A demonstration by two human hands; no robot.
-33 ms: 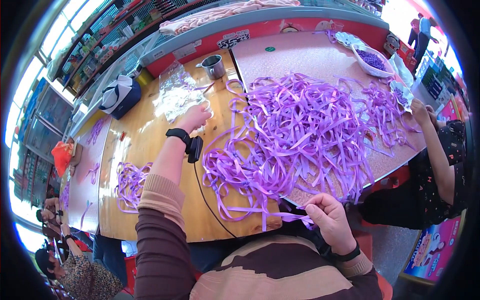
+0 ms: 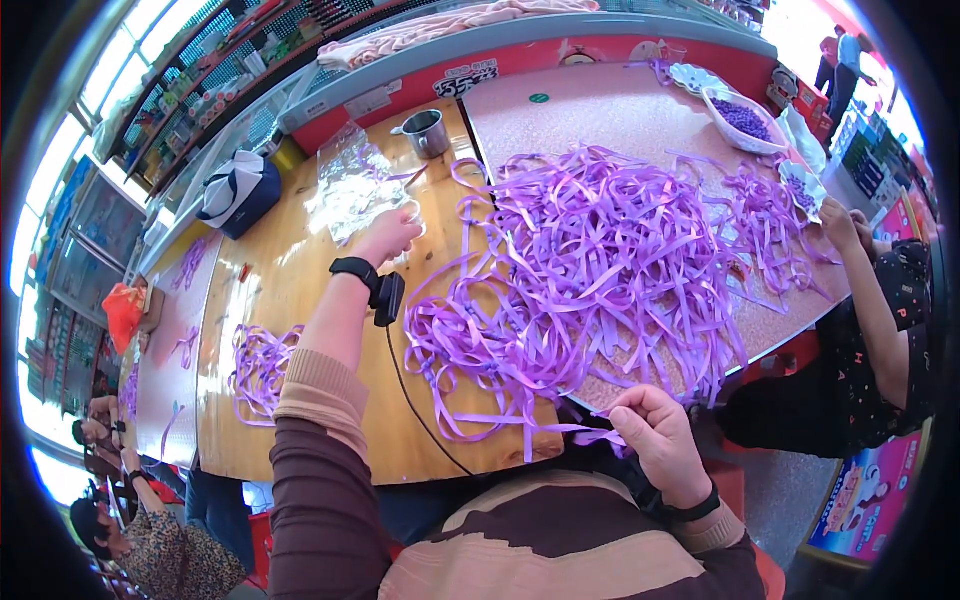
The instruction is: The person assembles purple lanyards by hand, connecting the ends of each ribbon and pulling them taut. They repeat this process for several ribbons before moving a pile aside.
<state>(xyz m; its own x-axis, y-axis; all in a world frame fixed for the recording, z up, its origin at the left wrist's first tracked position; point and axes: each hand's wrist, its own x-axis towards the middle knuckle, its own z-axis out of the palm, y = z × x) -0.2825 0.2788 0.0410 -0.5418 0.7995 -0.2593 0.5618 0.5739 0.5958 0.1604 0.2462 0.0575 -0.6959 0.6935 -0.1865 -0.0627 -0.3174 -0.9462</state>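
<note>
A big tangle of purple ribbon strips covers the middle of the long table. My right hand is at the near table edge, with thumb and fingers pinched on a purple ribbon strip that trails out of the tangle. My left hand is stretched forward, fingers curled at the edge of a crumpled clear plastic bag. Whether it grips the bag is not visible. A black wristband with a small black device sits on my left wrist, and a thin cable runs back from it.
A metal mug stands at the back, and a dark blue and white bag lies far left. A smaller ribbon heap lies near left. White bowls of purple pieces sit far right. Another person works at the right.
</note>
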